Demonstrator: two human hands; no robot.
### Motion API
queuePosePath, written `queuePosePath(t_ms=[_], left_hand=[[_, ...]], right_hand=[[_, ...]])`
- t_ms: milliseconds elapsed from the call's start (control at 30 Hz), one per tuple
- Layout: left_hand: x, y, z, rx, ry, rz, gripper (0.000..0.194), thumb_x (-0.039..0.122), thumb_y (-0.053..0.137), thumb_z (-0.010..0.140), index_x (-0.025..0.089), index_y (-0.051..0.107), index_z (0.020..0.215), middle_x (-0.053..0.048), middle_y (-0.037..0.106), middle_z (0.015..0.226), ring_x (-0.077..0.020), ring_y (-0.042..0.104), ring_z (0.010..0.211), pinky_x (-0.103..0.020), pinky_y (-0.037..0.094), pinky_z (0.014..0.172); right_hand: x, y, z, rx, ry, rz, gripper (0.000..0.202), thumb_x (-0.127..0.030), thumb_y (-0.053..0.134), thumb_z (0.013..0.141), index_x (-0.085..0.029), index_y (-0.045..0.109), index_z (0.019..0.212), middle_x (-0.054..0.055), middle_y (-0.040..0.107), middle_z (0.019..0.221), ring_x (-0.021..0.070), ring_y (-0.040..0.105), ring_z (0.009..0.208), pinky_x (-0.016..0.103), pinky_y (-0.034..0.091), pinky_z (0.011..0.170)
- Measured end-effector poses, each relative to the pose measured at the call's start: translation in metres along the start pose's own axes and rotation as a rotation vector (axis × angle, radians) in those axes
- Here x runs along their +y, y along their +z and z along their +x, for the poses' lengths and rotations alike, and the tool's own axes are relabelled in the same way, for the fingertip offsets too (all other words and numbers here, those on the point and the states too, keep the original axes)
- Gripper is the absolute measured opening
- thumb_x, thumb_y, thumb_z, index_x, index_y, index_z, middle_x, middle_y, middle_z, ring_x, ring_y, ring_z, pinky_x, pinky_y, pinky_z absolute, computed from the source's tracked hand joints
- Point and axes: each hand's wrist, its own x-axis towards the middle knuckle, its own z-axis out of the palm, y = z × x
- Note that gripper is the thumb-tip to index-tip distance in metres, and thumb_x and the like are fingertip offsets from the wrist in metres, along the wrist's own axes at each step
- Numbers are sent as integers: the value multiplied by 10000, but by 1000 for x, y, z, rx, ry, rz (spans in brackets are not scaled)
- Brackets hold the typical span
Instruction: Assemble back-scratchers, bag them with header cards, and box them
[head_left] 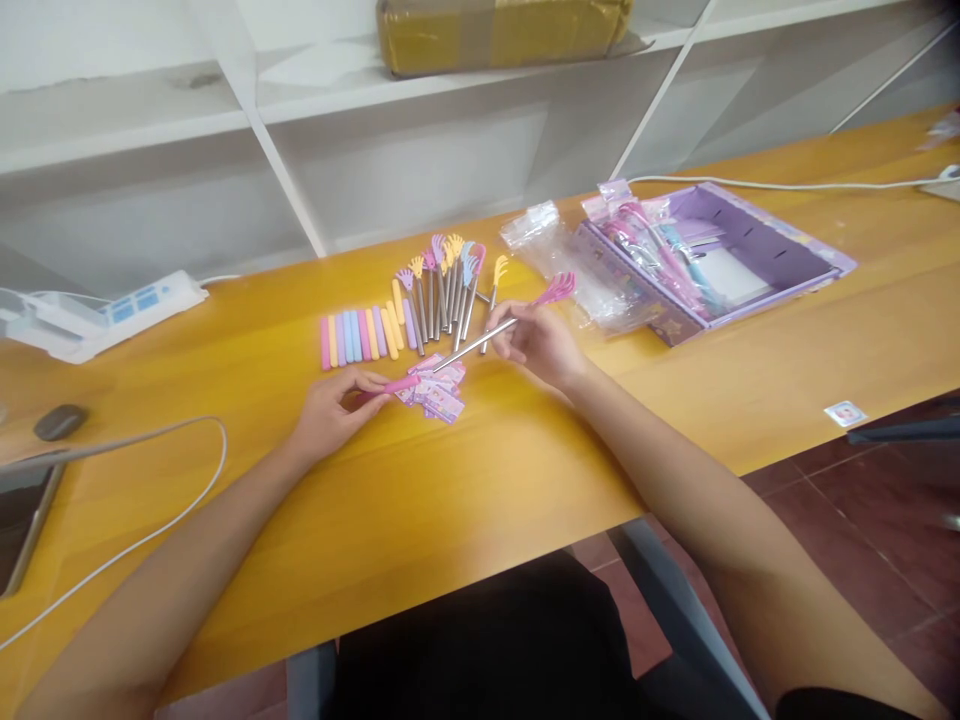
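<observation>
My left hand (330, 408) grips the pink handle end of a telescopic back scratcher (472, 346). My right hand (538, 340) pinches its metal shaft, and the pink claw head (556, 288) sticks out beyond the fingers. The tool is stretched out between both hands, just above the wooden table (420, 500). Under it lies a small pile of pink-purple stickers (437, 392). Behind it, several scratchers with coloured claw heads (444, 285) lie in a bunch. To their left is a row of pastel handle sleeves (361, 336).
An open purple box (720, 255) with packed items sits to the right, with clear plastic bags (555, 250) beside it. A white power strip (97, 310), a mouse (60, 421), a cable (150, 520) and a phone (22, 520) lie at the left. A sticker (845, 413) lies near the table's right edge.
</observation>
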Motion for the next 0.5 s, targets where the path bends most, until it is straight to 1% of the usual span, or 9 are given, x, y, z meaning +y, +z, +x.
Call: queuePosePath(t_ms=[133, 233, 300, 400, 500], left_hand=[[1, 0, -1, -7, -11, -27, 225, 409, 811, 956, 198, 734, 936, -113, 840, 1044, -240, 809, 998, -408, 651, 901], [3, 1, -1, -19, -44, -68, 240, 415, 820, 953, 193, 729, 943, -114, 837, 1023, -236, 812, 966, -401, 658, 879], [4, 1, -2, -34, -78, -126, 250, 416, 822, 953, 187, 723, 965, -109, 832, 989, -224, 813, 903, -388, 665, 845], [4, 1, -1, -64, -125, -235, 263, 396, 810, 967, 176, 715, 1075, -89, 814, 927, -204, 803, 823, -359, 667, 786], [8, 5, 0, -102, -175, -322, 358, 394, 795, 974, 174, 696, 1238, -86, 804, 972, -199, 792, 796, -340, 649, 729]], right_hand=[[3, 3, 0, -94, -11, 15, 366, -547, 628, 872, -182, 612, 898, 22, 688, 633, 100, 409, 432, 243, 270, 477], [6, 4, 0, -123, -18, 30, 375, -539, 628, 889, -167, 644, 931, 34, 713, 652, 105, 438, 436, 239, 281, 472], [8, 5, 0, -128, -25, 41, 371, -530, 629, 897, -163, 654, 944, 36, 720, 660, 107, 449, 441, 239, 290, 469], [8, 5, 0, -141, -38, 45, 368, -521, 643, 905, -157, 657, 951, 41, 731, 685, 107, 469, 454, 238, 298, 470], [6, 5, 0, -154, -46, 42, 394, -547, 657, 917, -156, 660, 960, 42, 735, 703, 104, 479, 461, 240, 317, 480]])
